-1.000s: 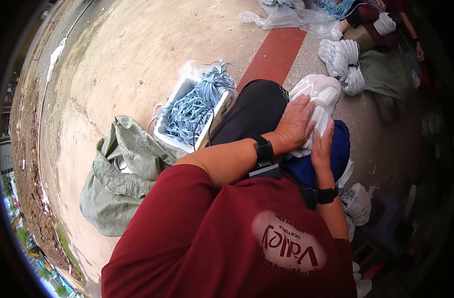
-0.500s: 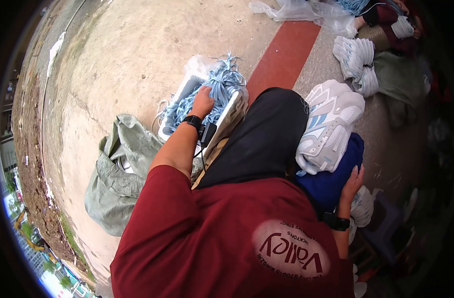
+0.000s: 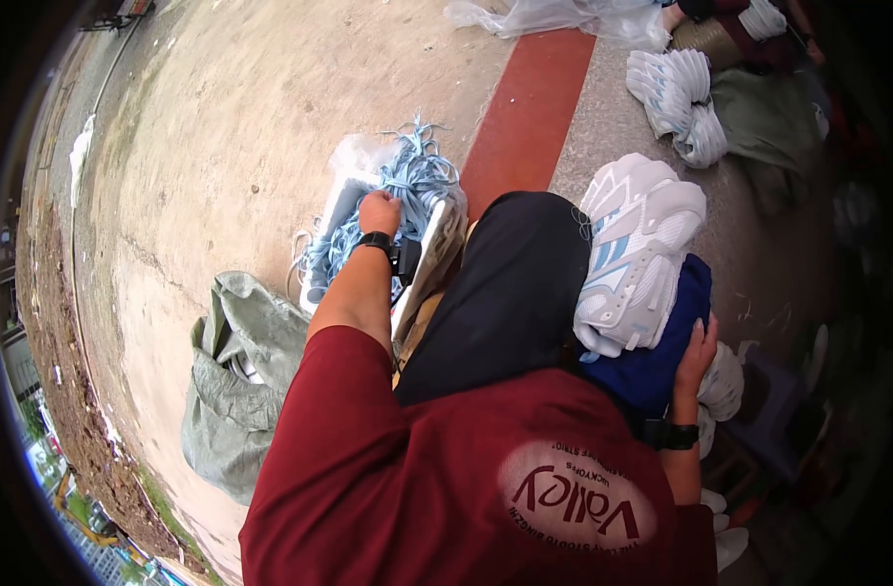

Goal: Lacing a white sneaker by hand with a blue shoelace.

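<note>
My left hand (image 3: 380, 213) is down in a white box (image 3: 429, 256) heaped with light-blue shoelaces (image 3: 417, 176). Its fingers are curled closed among the laces, and the fingertips are partly hidden. On my right thigh lies a blue cloth (image 3: 652, 376), with a stack of white and grey shoe uppers (image 3: 634, 259) with light-blue stripes on top. My right hand (image 3: 696, 356) rests against the right edge of that cloth, fingers stretched out, holding nothing.
A grey-green sack (image 3: 236, 391) slumps left of the box. Behind, clear plastic sheeting (image 3: 564, 18) lies across a red floor stripe (image 3: 534, 107). More bundled uppers (image 3: 671, 103) sit at the far right, near another person's hand (image 3: 673, 16). White uppers (image 3: 722, 383) lie beyond my right hand.
The whole view has shifted slightly. My left hand stays among the laces, its fingers now looking more tightly curled. My right hand keeps its place at the cloth's edge.
</note>
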`<act>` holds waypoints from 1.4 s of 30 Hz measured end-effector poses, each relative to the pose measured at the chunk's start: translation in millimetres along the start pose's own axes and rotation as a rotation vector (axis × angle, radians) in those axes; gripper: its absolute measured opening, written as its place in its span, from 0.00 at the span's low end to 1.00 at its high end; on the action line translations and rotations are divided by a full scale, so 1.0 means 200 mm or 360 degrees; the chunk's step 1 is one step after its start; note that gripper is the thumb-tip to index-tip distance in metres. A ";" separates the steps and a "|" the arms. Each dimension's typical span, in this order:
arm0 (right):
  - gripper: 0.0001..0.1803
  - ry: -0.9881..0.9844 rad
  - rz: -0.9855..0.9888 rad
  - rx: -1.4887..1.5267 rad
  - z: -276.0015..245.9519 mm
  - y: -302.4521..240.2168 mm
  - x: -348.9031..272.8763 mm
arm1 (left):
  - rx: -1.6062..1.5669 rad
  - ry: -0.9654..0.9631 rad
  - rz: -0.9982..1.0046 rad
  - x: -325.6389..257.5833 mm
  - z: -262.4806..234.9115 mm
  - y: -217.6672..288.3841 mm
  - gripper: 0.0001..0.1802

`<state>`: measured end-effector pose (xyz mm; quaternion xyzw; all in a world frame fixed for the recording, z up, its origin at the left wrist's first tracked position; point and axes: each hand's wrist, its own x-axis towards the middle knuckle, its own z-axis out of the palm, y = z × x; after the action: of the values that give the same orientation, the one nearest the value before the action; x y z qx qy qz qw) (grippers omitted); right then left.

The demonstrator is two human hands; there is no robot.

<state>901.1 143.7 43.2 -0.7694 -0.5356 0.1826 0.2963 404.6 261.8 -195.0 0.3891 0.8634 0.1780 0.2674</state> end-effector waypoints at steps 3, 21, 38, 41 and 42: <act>0.19 0.0009 -0.0018 -0.0006 0.00 0.00 0.00 | -0.0028 0.0052 0.0063 0.04 0.00 -0.04 0.09; 0.21 -0.0057 -0.0646 -0.0334 -0.12 -0.25 0.10 | -0.1551 -0.0760 0.0996 -0.93 -1.10 0.63 0.05; 0.06 -0.1540 -0.0253 0.1316 -0.36 -0.64 -0.06 | -0.0965 -0.0174 0.1229 -1.13 -0.99 0.83 0.08; 0.05 -0.1492 -0.0166 0.1285 -0.37 -0.55 -0.01 | -0.1080 0.0003 0.0962 -0.94 -0.97 0.60 0.08; 0.05 -0.1479 -0.0218 0.1201 -0.36 -0.53 0.01 | -0.1045 0.0079 0.0901 -0.88 -0.96 0.52 0.08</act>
<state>869.3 153.6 167.7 -0.4146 -0.5555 0.6577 0.2949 447.7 173.7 68.9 0.5005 0.6264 0.5188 0.2967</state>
